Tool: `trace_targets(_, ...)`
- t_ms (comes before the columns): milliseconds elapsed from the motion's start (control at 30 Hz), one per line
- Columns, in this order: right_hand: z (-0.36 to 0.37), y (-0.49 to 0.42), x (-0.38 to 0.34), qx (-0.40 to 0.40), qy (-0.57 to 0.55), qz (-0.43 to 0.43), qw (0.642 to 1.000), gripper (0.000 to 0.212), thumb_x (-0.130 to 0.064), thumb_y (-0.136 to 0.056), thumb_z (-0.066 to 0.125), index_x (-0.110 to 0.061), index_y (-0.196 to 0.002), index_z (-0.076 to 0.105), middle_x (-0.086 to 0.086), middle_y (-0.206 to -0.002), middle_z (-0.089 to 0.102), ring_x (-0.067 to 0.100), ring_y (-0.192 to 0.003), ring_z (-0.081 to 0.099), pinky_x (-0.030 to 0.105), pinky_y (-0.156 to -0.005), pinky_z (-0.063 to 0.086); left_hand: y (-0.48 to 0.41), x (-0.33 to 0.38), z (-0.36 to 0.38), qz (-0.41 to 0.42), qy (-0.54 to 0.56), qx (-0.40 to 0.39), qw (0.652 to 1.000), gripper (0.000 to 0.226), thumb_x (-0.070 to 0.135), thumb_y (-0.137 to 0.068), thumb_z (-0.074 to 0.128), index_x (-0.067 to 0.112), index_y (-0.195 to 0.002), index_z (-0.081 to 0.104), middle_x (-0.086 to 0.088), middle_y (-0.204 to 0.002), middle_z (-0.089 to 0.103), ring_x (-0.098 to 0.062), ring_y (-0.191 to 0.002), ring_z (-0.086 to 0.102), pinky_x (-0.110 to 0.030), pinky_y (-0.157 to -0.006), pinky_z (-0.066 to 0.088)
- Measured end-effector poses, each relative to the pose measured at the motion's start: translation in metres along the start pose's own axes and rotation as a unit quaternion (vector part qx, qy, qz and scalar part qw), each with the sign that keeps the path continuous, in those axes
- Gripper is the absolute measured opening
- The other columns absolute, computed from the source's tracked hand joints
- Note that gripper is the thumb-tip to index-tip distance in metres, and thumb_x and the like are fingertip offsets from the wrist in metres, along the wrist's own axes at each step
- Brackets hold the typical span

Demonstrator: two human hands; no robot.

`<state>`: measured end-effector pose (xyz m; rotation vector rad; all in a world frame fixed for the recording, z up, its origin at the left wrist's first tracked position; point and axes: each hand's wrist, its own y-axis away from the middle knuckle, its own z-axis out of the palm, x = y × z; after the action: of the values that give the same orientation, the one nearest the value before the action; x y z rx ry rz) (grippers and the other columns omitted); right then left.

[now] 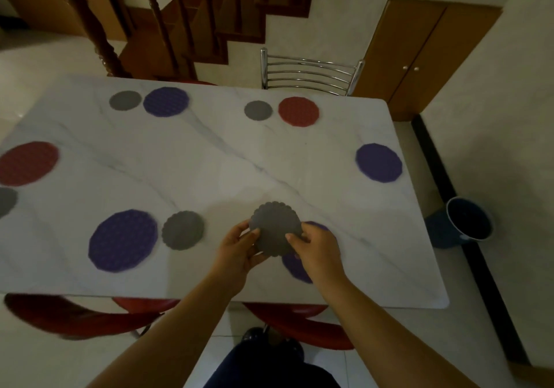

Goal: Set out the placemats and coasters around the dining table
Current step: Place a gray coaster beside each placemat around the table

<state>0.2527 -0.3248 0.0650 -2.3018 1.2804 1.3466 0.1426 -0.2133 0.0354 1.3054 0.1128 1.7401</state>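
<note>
- L hand (239, 245) & R hand (317, 246) both pinch the held grey coaster (274, 228) at its rim, thumbs on top, fingers under. Each grip is closed on it, neither spread.
- Coaster is in the air above the near side of the desk (209, 162), partly over a purple placemat (295, 267) that the R hand mostly hides.
- Risk: it lands on top of that mat, not beside it, since the mat is mostly covered. The near-left coaster (183, 230) sits just beside its own mat (123, 240); match that.
- Risk: maybe >1 coaster stuck together; can't tell. If so, the right-end placemat (379, 162), w/ no coaster by it, could go short.
- Risk: desk edge is near; a loose release could drop it to the floor.
</note>
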Motion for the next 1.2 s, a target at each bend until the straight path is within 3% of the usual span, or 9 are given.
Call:
trace_targets(67, 0.002, 0.001, 0.001, 0.006, 0.043, -0.012, 0.999, 0.030, -0.029, -0.090, 0.058, -0.007, -0.111, 0.062, 0.011, -0.101, 0.069, 0.026, -0.092, 0.063, 0.037, -0.080, 0.052, -0.002, -0.002, 0.003, -0.001, -0.009, 0.020, 1.000, 0.020, 0.007, -0.095, 0.052, 0.015, -0.112, 0.059, -0.012, -0.108, 0.068, -0.029, -0.094, 0.070, -0.033, -0.065, 0.061)
trace_targets(167, 0.005, 0.003, 0.002, 0.033, 0.113, -0.024, 0.993, 0.057, -0.037, -0.090, 0.056, -0.015, -0.139, 0.041, 0.008, -0.125, 0.062, 0.021, -0.112, 0.059, 0.029, -0.089, 0.047, -0.005, -0.003, 0.007, -0.006, -0.010, 0.040, 0.999, 0.024, 0.006, -0.096, 0.051, 0.012, -0.119, 0.055, -0.014, -0.111, 0.066, -0.030, -0.097, 0.067, -0.033, -0.064, 0.062)
trace_targets(433, 0.001, -0.015, 0.010, 0.084, 0.005, -0.014, 0.996, 0.019, -0.027, -0.087, 0.062, -0.009, -0.094, 0.062, 0.003, -0.090, 0.068, 0.009, -0.076, 0.057, 0.004, -0.059, 0.039, -0.010, 0.002, 0.004, -0.029, 0.012, 0.007, 0.999, 0.021, 0.009, -0.094, 0.054, 0.016, -0.112, 0.059, -0.012, -0.112, 0.065, -0.025, -0.086, 0.073, -0.031, -0.063, 0.060)
trace_targets(500, 0.000, -0.020, 0.012, 0.080, -0.026, -0.003, 0.996, 0.016, -0.025, -0.087, 0.062, -0.009, -0.091, 0.063, 0.003, -0.088, 0.068, 0.011, -0.076, 0.059, 0.008, -0.063, 0.043, -0.012, 0.004, -0.001, -0.032, 0.018, -0.001, 0.999, 0.019, 0.011, -0.095, 0.053, 0.015, -0.111, 0.061, -0.010, -0.111, 0.067, -0.025, -0.086, 0.073, -0.031, -0.064, 0.060)
trace_targets(600, -0.005, -0.028, 0.012, 0.055, -0.105, 0.037, 0.992, 0.012, -0.023, -0.088, 0.061, -0.011, -0.089, 0.064, 0.007, -0.088, 0.069, 0.017, -0.077, 0.066, 0.031, -0.071, 0.057, -0.015, 0.008, -0.008, -0.029, 0.025, -0.011, 0.999, 0.019, 0.013, -0.096, 0.050, 0.015, -0.110, 0.062, -0.009, -0.105, 0.071, -0.026, -0.088, 0.073, -0.032, -0.066, 0.060)
trace_targets(767, -0.039, -0.043, 0.035, 0.090, -0.246, 0.138, 0.955, 0.005, -0.015, -0.084, 0.067, -0.013, -0.082, 0.063, 0.008, -0.078, 0.068, 0.017, -0.063, 0.066, 0.027, -0.053, 0.057, -0.022, 0.014, -0.023, -0.035, 0.029, 0.014, 0.999, 0.018, 0.012, -0.096, 0.051, 0.013, -0.110, 0.062, -0.009, -0.101, 0.073, -0.027, -0.087, 0.073, -0.032, -0.064, 0.061)
trace_targets(900, -0.076, -0.047, 0.093, 0.152, -0.255, 0.223, 0.929, 0.018, -0.013, -0.084, 0.067, -0.002, -0.097, 0.063, 0.013, -0.087, 0.066, 0.025, -0.076, 0.065, 0.034, -0.064, 0.056, -0.022, 0.014, -0.031, -0.049, 0.029, 0.026, 0.998, 0.018, 0.010, -0.095, 0.052, 0.013, -0.109, 0.062, -0.007, -0.092, 0.076, -0.026, -0.083, 0.074, -0.032, -0.061, 0.061)
trace_targets(1100, -0.094, -0.055, 0.150, 0.166, -0.105, 0.283, 0.939, 0.024, -0.017, -0.086, 0.063, -0.001, -0.104, 0.064, 0.019, -0.099, 0.066, 0.032, -0.079, 0.064, 0.050, -0.084, 0.054, -0.021, 0.008, -0.022, -0.061, 0.004, 0.016, 0.998, 0.017, 0.010, -0.096, 0.050, 0.011, -0.108, 0.061, -0.012, -0.105, 0.069, -0.025, -0.082, 0.073, -0.031, -0.061, 0.061)
trace_targets(1200, -0.094, -0.057, 0.151, 0.138, 0.068, 0.268, 0.951, 0.024, -0.020, -0.088, 0.059, -0.002, -0.101, 0.067, 0.021, -0.100, 0.068, 0.037, -0.086, 0.062, 0.042, -0.078, 0.052, -0.022, 0.006, -0.016, -0.068, -0.010, 0.007, 0.998, 0.018, 0.009, -0.096, 0.050, 0.011, -0.110, 0.060, -0.013, -0.107, 0.068, -0.026, -0.085, 0.071, -0.031, -0.063, 0.061)
